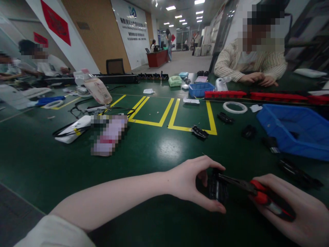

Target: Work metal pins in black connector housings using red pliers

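Observation:
My left hand (196,183) grips a small black plastic part (218,188) between thumb and fingers, just above the green table. In my right hand (295,206) is a pair of needle-nose pliers (259,193) with red handles. The jaws point left and reach the upper right side of the black part; whether they pinch it I cannot tell. A similar black part (199,132) lies farther off on the yellow tape, and a longer black piece (299,173) rests at the right.
A blue bin (295,132) stands at the right, with loose black pieces (248,131) beside it. On the left lie a phone (110,137), a white power bank (74,130) and cables; a bottle (97,90) is behind them. Across the table sits a person (252,63).

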`<state>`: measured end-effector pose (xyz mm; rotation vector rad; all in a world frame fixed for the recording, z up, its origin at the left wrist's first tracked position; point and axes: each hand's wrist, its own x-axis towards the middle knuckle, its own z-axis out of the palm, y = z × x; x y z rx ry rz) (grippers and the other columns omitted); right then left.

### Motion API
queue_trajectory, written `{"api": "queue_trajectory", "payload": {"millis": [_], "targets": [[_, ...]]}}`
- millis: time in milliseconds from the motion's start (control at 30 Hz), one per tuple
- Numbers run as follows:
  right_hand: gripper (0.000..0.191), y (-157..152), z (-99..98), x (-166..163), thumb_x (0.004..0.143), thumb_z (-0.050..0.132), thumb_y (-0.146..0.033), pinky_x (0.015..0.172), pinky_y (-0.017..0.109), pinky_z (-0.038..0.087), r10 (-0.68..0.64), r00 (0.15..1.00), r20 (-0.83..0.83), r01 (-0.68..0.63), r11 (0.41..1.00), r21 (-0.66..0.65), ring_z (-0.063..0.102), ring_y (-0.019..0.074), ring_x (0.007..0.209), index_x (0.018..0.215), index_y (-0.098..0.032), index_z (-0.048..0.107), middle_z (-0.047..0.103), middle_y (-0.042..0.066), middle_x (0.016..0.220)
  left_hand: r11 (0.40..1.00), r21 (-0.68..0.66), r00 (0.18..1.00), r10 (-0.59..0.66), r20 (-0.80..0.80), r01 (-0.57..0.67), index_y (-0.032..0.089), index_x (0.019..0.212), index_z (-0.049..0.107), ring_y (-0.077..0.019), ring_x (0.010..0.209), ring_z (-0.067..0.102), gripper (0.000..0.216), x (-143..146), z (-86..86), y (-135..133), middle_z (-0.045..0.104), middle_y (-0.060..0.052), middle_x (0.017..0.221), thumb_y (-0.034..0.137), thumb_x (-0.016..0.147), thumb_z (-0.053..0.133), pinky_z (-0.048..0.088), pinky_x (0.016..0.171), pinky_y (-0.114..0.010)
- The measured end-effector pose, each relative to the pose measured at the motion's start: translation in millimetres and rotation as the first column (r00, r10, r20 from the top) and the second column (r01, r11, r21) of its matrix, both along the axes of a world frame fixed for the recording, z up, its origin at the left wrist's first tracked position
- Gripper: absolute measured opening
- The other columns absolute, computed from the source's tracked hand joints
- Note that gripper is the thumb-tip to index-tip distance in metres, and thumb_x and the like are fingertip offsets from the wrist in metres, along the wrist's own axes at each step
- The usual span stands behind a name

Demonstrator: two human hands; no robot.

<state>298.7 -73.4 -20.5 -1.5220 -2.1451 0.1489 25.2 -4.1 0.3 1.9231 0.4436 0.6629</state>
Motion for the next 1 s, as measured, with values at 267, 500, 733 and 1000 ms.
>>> {"api": "queue_trajectory", "payload": {"millis": [267,500,733,1000], "targets": [[0.035,9.2,-4.5,18.5,0.076,0.059,-0.031,0.064,0.034,0.059,0.165,0.975,0.146,-0.184,0.975,0.127,0.068,0.0251,0.077,0.11,-0.03,0.052,0.065,0.006,0.097,1.0,-0.019,1.0,-0.013,-0.009,0.012,0.017,0.125,0.052,-0.0166,0.085,0.055,0.072,-0.5,0.3,-0.4,0.056,-0.008,0.112,0.03,0.062,0.084,0.05,0.068,-0.026],[0.035,9.6,1.7,13.9,0.074,0.063,-0.031,0.063,0.032,0.059,0.193,0.973,0.124,-0.204,0.975,0.085,0.068,0.0232,0.079,0.108,-0.029,0.055,0.066,0.005,0.096,1.0,-0.011,0.998,0.003,-0.059,-0.003,0.019,0.125,0.051,-0.0168,0.084,0.056,0.073,-0.4,0.2,-1.1,0.057,-0.008,0.112,0.033,0.061,0.084,0.051,0.07,-0.028],[0.03,6.3,11.2,11.9,0.076,0.064,-0.03,0.066,0.03,0.058,0.191,0.974,0.125,-0.195,0.981,0.023,0.067,0.0212,0.081,0.105,-0.025,0.057,0.066,0.005,0.095,1.0,0.013,0.999,0.023,-0.047,-0.022,0.019,0.124,0.051,-0.0162,0.082,0.056,0.071,0.5,1.0,-3.7,0.056,-0.008,0.112,0.032,0.062,0.083,0.051,0.068,-0.027],[0.032,5.8,11.7,10.1,0.075,0.062,-0.03,0.068,0.033,0.058,0.185,0.967,0.174,-0.206,0.972,0.113,0.067,0.0223,0.08,0.105,-0.022,0.058,0.066,0.008,0.095,0.999,0.017,0.999,0.035,-0.041,-0.035,0.022,0.13,0.047,-0.0145,0.079,0.056,0.078,-0.4,-1.7,-5.3,0.056,-0.008,0.116,0.035,0.062,0.083,0.051,0.067,-0.027]]}}
